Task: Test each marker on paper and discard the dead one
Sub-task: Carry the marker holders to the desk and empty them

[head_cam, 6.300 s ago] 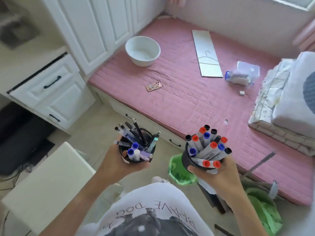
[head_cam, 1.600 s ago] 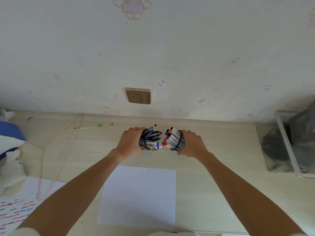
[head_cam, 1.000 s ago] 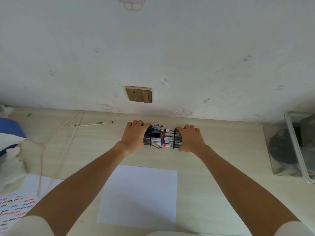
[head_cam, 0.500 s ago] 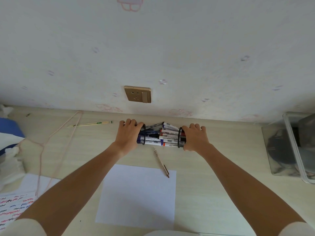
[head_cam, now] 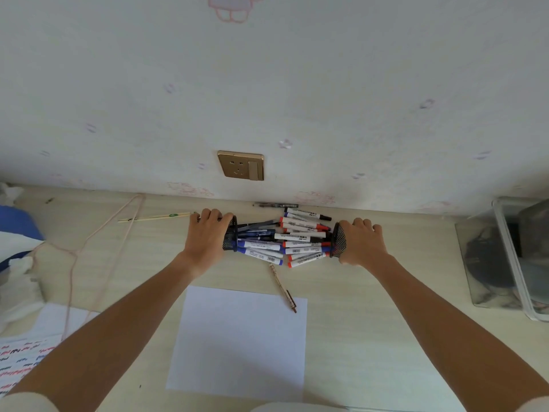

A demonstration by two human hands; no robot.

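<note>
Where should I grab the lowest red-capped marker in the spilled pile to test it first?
Pinch the red-capped marker mid-barrel from the near side: it lies at the pile's near edge, barrel exposed, near end toward the blank paper.

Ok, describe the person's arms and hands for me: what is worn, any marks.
Both forearms are bare from wrist to near the elbow. The left hand and right hand wear no gloves, rings, watch or bracelet that I can see. White short sleeves edge the bottom corners.
</note>
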